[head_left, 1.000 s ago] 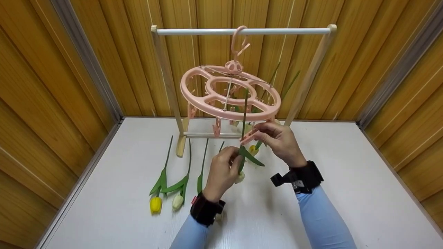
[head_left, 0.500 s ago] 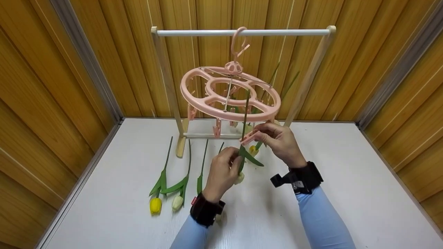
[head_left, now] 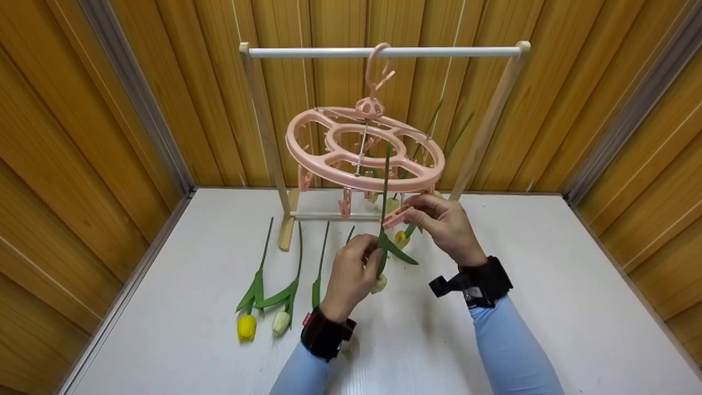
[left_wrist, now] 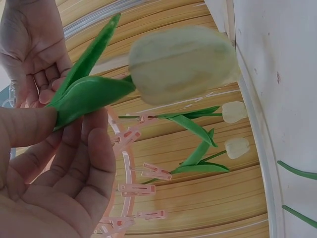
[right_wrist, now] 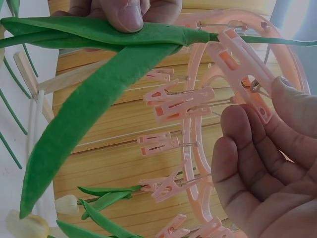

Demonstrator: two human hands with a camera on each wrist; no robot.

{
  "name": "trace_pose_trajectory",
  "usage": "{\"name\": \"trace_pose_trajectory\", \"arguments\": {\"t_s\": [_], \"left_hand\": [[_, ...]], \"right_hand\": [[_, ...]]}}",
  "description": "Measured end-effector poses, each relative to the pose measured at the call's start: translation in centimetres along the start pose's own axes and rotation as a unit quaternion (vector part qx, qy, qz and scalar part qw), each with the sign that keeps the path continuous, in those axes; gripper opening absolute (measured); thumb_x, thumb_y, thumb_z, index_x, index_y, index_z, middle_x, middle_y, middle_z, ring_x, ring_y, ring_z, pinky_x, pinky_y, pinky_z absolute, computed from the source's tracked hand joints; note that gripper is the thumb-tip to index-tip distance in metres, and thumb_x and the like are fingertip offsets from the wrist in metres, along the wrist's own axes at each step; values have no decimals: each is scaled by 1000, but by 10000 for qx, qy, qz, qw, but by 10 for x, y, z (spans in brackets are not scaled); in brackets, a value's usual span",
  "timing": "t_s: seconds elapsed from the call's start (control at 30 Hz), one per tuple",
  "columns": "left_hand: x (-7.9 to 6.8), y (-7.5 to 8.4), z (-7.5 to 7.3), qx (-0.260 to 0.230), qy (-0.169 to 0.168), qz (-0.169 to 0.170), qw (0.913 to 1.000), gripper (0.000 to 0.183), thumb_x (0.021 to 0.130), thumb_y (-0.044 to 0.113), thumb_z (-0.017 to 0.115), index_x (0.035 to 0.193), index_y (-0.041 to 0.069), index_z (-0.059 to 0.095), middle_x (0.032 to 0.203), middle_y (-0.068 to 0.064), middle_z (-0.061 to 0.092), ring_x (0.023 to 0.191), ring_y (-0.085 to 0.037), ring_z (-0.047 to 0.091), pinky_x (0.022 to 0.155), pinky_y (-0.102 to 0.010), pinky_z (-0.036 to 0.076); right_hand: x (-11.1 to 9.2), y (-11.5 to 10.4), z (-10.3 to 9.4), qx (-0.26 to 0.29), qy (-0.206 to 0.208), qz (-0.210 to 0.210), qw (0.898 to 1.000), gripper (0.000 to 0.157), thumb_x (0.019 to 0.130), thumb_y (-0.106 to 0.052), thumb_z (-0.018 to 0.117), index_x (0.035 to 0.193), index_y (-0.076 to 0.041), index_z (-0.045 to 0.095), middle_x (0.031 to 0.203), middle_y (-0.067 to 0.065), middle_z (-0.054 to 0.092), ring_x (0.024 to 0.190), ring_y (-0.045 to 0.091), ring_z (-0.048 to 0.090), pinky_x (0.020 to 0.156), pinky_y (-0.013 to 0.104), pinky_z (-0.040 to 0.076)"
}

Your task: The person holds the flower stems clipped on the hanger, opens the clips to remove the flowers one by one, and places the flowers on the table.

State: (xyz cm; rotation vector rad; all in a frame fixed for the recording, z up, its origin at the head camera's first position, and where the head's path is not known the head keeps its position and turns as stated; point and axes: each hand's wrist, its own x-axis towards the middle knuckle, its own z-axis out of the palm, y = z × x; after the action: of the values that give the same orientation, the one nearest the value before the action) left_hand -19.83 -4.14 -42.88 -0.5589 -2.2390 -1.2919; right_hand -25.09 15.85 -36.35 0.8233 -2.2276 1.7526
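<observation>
In the head view my left hand [head_left: 354, 269] pinches a tulip by its green leaves and stem. Its pale cream bloom [left_wrist: 183, 64] points down, and the bare stem [head_left: 386, 181] rises in front of a round pink clip hanger [head_left: 304, 156]. My right hand [head_left: 444, 225] holds a pink clothespin [right_wrist: 242, 69] between thumb and fingers. That clothespin's tips lie right at the stem, just above the leaves, in the right wrist view. Other pink clothespins [right_wrist: 183, 104] dangle from the hanger's ring, and several tulips hang bloom down behind, including a yellow one [head_left: 402, 238].
The hanger hooks over a white rail [head_left: 307, 52] on a wooden stand [head_left: 288, 230]. On the white table [head_left: 181, 329] to the left lie a yellow tulip [head_left: 247, 327], a white tulip [head_left: 281, 322] and more green stems [head_left: 323, 252]. Wood-patterned panels [head_left: 208, 109] stand around the table.
The tulip's stem top has swung slightly right, then back left. Both hands stay nearly in place, with the clothespin still at the stem.
</observation>
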Motion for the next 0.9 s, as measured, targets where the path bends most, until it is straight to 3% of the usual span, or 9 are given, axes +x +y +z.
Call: {"name": "trace_pose_trajectory", "arguments": {"t_s": [0.9], "left_hand": [[0,-1,-2,-11,7,-20,10000,7,97,1,66,100,3,72,88,-5,69,75,-12,62,64,-25,52]], "right_hand": [[-1,5,-1,175,-139,-61,9997,23,99,-2,66,119,9,68,110,15,75,101,19,74,86,32,59]]}}
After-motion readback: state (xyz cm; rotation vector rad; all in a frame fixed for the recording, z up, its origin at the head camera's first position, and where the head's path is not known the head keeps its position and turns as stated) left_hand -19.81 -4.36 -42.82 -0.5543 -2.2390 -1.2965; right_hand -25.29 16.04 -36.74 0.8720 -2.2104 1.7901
